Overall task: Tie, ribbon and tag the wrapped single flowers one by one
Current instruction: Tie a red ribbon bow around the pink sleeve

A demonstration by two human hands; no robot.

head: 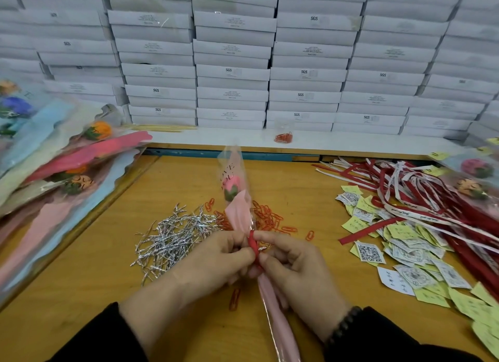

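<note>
**Both hands working the red ribbon at the flower's neck**

Both hands are meeting at the gathered neck of the wrapped single flower (237,199), which is standing tilted over the wooden table (108,253) with its pink bud pointing away from the person and its stem end running down between the wrists. The left hand (216,259) is curling its fingers round the wrapper, thumb and forefinger pinching the red ribbon (253,247) where it is looping the neck. The right hand (294,264) is closing on the same spot from the other side, its forefinger lying over the top of the loop and its thumb pressing the ribbon below; the remaining fingers are folding in under the stem. A glint of silver beside the ribbon is suggesting a wire tie already on, though it is too small to be sure.

By my reading, the ribbon step is in hand: the band is going round but not visibly knotted. Next, the ends are needing to be crossed and drawn snug without crushing the cellophane, then a tag taken from the pile of tags (399,251) lying to the right, near the loose ribbons (405,188). Silver twist ties (172,234) and orange paper clips (270,217) are lying just behind the hands.
</note>
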